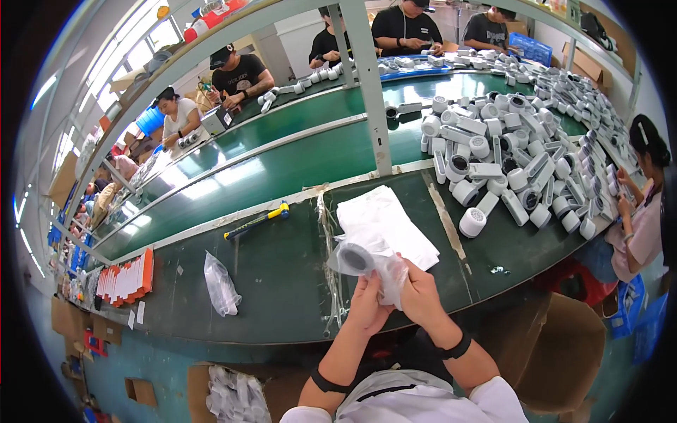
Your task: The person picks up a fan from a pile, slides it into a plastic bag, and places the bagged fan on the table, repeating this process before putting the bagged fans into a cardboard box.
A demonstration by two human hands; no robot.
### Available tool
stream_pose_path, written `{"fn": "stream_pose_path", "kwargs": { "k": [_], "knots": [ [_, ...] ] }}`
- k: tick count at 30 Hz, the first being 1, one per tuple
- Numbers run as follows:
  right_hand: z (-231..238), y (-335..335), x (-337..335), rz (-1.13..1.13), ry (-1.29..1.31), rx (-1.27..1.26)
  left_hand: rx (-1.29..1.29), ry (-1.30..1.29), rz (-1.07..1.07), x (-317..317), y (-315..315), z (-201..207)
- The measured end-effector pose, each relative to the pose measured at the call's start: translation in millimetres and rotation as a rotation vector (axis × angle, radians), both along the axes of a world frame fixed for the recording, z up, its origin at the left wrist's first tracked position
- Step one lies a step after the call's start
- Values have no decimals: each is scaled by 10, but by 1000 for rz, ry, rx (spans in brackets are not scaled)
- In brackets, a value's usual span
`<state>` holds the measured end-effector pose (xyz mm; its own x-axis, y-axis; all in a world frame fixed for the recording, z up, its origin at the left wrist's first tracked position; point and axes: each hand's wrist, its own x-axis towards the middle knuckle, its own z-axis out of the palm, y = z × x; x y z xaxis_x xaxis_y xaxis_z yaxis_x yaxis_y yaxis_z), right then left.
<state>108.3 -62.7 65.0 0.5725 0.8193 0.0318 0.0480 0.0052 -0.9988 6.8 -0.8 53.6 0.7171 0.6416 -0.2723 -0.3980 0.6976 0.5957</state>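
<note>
Just above the near edge of the bench, both my hands hold a clear plastic bag with a white handheld fan in it. The fan's round grey head points to the far left. My left hand closes on the bag just below that head. Gathered plastic sits between the fingers of my right hand, at the handle side. Under and beyond the bag lies a stack of flat white bags or sheets. The fan's handle is mostly hidden by plastic and fingers.
Many loose white fans are heaped at the right. Left lie a bagged fan, a yellow-and-black hammer and orange-and-white boxes. A metal post rises ahead. Cartons stand below the bench; several co-workers sit around.
</note>
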Motion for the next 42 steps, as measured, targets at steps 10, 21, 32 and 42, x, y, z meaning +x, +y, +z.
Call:
{"fn": "stream_pose_path", "kwargs": {
  "k": [10,21,32,42],
  "knots": [
    [-2,51,3,-160,-635,84,-34,-32,-94,-278,203,-61],
    [-232,-47,-205,-105,-495,372,-35,-147,58,-419,339,25],
    [-47,50,-162,389,62,76,338,225,410,-185,145,240],
    [-106,27,-94,323,792,317,731,184,445,-294,221,43]
  ]
}}
